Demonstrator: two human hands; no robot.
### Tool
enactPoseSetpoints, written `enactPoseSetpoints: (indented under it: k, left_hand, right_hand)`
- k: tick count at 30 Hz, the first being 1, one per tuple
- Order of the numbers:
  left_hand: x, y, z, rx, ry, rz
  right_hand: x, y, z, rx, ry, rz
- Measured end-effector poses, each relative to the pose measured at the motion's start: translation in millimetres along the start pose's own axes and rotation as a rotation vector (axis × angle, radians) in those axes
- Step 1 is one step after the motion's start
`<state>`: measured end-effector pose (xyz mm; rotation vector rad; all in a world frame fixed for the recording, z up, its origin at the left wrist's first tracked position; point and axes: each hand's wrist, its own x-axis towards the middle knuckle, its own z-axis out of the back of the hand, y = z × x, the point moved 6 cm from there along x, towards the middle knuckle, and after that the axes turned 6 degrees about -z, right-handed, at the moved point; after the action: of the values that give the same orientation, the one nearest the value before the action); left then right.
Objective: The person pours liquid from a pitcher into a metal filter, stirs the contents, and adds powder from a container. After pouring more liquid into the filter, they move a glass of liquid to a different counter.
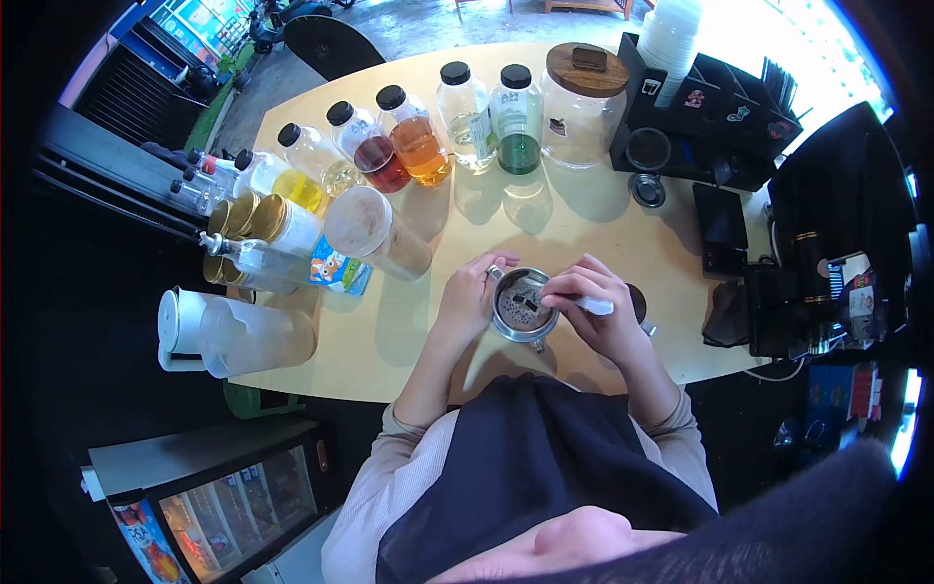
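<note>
A metal cup [521, 337] stands on the table near its front edge, with brown, bubbly liquid [520, 304] inside. At the cup's left, my left hand [469, 297] is closed around its handle. My right hand [601, 310] is over the cup's right rim, pinching a utensil with a white handle [595, 306]. Its lower end points into the cup, and I cannot make out its shape. Beside my right wrist, a dark round item with a metal handle [637, 304] is partly hidden.
Several black-capped bottles [420, 146] line the back of the table [467, 234], beside a wooden-lidded jar [574, 117]. To the left are a clear canister [384, 238], a blue carton [339, 268] and white pitchers [258, 336]. A black organizer [681, 146] stands at right.
</note>
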<state>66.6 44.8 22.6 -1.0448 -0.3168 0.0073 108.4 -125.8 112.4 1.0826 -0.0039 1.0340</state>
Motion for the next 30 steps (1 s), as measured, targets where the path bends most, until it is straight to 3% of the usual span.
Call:
enactPoseSetpoints:
  k: [6,13,18,22,25,28,30]
  left_hand:
    - [0,0,0,0.003,0.011,0.018]
    - [0,0,0,-0.029,0.008,0.021]
    - [0,2,0,-0.024,0.004,-0.005]
    - [-1,0,1,0.005,0.020,0.029]
    - [-1,1,1,-0.010,0.022,0.040]
    - [0,-1,1,-0.025,0.030,0.043]
    - [0,-2,1,-0.021,0.036,0.053]
  right_hand:
    - [2,-15,-3,0.191,0.145,-0.175]
    - [13,-3,1,0.084,0.115,-0.100]
    - [22,17,2,-0.099,0.209,0.096]
    - [31,16,3,-0.025,0.272,0.043]
    - [33,3,9,0.107,0.206,-0.072]
    - [35,-5,11,0.044,0.207,-0.104]
    - [41,4,8,0.022,0.190,-0.009]
